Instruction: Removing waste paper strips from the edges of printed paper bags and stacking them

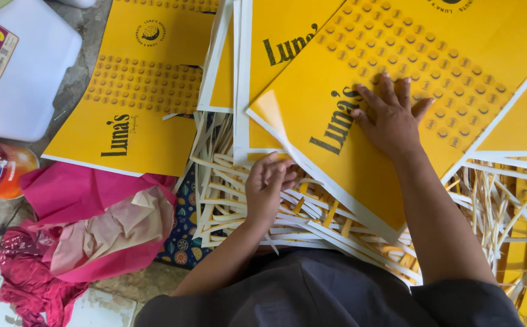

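Dark lap, left hand (268, 184) pinching yellow sheet (360, 115), right hand (391, 118) flat

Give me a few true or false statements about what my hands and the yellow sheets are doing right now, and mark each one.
1. The right hand lies flat, fingers spread, on a yellow printed sheet. True.
2. The left hand holds scissors. False: no scissors show; its fingers are curled at the sheet's white edge, over a pile of cut paper strips.
3. Pink tissue paper lies to the left of the strips. True.
4. The sheets are blue. False: they are yellow with white borders.
5. A white plastic container sits at the upper left. True.
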